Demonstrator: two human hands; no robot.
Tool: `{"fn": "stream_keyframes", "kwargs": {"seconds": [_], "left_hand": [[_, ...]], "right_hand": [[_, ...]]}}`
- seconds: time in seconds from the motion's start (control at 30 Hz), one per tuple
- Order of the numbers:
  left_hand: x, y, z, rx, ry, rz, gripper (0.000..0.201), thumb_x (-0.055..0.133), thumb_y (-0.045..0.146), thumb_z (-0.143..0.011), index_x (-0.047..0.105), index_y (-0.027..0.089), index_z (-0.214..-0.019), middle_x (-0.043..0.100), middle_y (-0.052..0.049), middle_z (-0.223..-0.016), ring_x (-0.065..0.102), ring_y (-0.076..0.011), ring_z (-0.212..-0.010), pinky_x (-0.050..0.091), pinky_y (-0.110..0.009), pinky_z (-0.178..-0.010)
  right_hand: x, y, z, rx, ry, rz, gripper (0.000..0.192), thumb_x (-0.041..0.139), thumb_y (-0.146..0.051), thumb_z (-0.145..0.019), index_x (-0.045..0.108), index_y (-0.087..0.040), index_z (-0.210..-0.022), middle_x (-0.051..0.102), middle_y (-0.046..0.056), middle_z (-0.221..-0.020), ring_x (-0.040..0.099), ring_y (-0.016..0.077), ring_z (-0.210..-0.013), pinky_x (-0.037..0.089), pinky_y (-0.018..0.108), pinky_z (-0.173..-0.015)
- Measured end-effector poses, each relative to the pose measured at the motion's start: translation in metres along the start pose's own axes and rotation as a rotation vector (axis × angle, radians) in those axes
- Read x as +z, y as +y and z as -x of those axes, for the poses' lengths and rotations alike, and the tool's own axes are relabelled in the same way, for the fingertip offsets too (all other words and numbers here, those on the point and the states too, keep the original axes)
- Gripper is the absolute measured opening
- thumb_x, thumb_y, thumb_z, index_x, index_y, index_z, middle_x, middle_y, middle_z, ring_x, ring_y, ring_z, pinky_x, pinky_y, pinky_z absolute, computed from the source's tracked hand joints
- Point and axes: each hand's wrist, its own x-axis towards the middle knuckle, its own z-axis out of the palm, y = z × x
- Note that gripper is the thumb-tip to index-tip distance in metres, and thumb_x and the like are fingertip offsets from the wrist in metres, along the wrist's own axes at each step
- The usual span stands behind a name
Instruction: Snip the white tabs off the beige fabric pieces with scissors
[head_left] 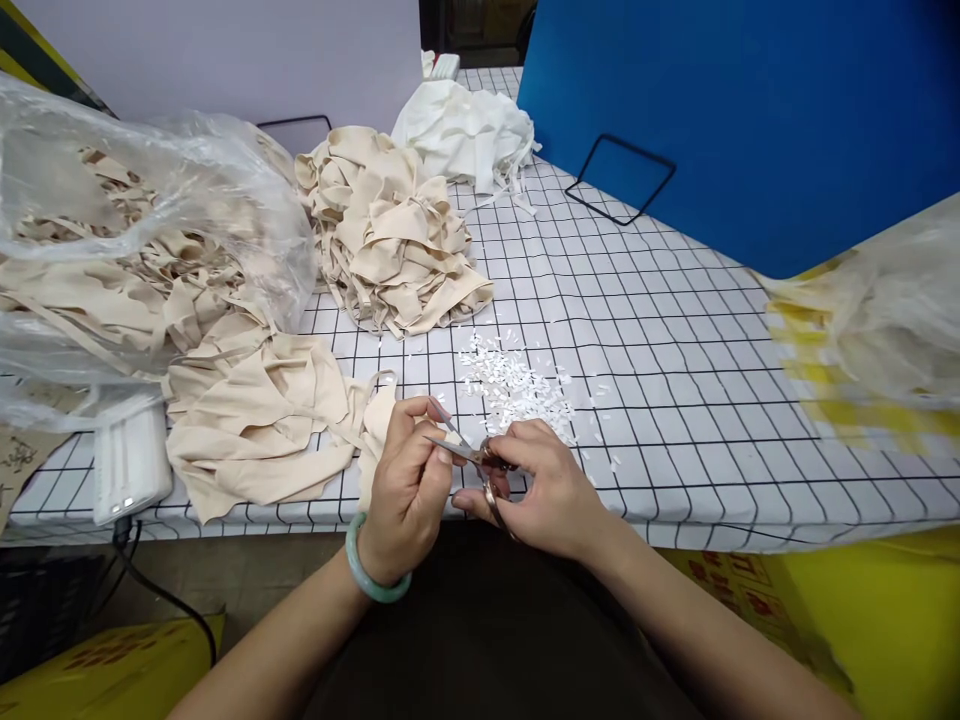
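While we look down from the head camera, our left hand [405, 490] pinches a corner of the beige fabric piece [262, 425] between thumb and fingertips, fingers closed on it, at the near edge of the desk [675, 340]. Our right hand [551, 490] is wrapped around small scissors [469, 455], fingers through the handle loops, gripping them firmly. The blades point left and slightly away from us, toward the left thumb, so the long axis of the scissors runs nearly crosswise between the two hands. Whether the blades are parted or closed we cannot tell; they are too thin to read.

To do this snip well, we judge the fabric edge should stay taut in the pinch, the blade tips should be kept clear of the left fingertips, and the cut kept short and square.

Just beyond the hands lies a scatter of white clippings [517, 385]. Further back sits a beige pile [394, 235], a white pile [465, 130] behind it, and a clear plastic bag [112, 230] of beige pieces on the left.
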Motion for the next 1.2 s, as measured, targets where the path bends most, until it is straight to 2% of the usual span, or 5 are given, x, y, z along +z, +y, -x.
{"fn": "stream_keyframes", "kwargs": {"seconds": [0.5, 0.73, 1.0, 1.1, 1.2], "left_hand": [[0.015, -0.001, -0.008, 0.04, -0.127, -0.004, 0.027, 0.038, 0.016, -0.1, 0.054, 0.02, -0.079, 0.051, -0.008, -0.09, 0.049, -0.0235, -0.107, 0.045, -0.037, -0.087], [0.038, -0.01, -0.015, 0.014, -0.219, 0.057, 0.026, 0.04, 0.018, -0.1, 0.057, 0.019, -0.08, 0.052, -0.007, -0.087, 0.051, -0.0228, -0.108, 0.047, -0.034, -0.087], [-0.034, -0.013, 0.023, -0.039, -0.133, -0.614, 0.023, 0.068, 0.033, -0.087, 0.058, 0.017, -0.1, 0.053, -0.016, -0.126, 0.051, -0.0336, -0.122, 0.043, -0.049, -0.103], [-0.048, -0.026, 0.053, -0.148, -0.171, -0.715, 0.051, 0.067, 0.029, -0.086, 0.048, 0.017, -0.132, 0.051, -0.018, -0.131, 0.055, -0.0352, -0.118, 0.05, -0.05, -0.095], [-0.046, -0.034, 0.063, -0.165, -0.218, -0.533, 0.033, 0.05, 0.012, -0.091, 0.053, 0.019, -0.123, 0.06, -0.011, -0.11, 0.063, -0.0243, -0.098, 0.055, -0.038, -0.083]], "right_hand": [[0.001, 0.019, 0.021, 0.051, 0.101, 0.075, 0.054, 0.068, -0.061, -0.081, 0.046, -0.021, -0.052, 0.05, -0.001, -0.051, 0.044, 0.0133, -0.052, 0.039, 0.031, -0.063], [-0.005, 0.04, 0.039, 0.312, 0.121, -0.006, 0.057, 0.062, -0.07, -0.081, 0.048, -0.022, -0.053, 0.049, 0.0, -0.053, 0.046, 0.0151, -0.055, 0.038, 0.029, -0.055], [-0.024, 0.029, 0.018, 0.399, 0.051, -0.087, 0.059, 0.074, -0.058, -0.074, 0.052, -0.028, -0.12, 0.059, 0.01, -0.128, 0.062, 0.0255, -0.093, 0.053, 0.039, -0.075], [0.011, 0.013, -0.006, 0.271, -0.118, -0.171, 0.055, 0.077, -0.04, -0.073, 0.051, -0.027, -0.12, 0.062, 0.008, -0.118, 0.063, 0.0231, -0.086, 0.053, 0.038, -0.073], [0.05, -0.004, -0.023, 0.068, -0.202, -0.232, 0.029, 0.065, -0.016, -0.072, 0.053, -0.023, -0.098, 0.062, 0.002, -0.09, 0.059, 0.0195, -0.077, 0.048, 0.032, -0.067]]}}
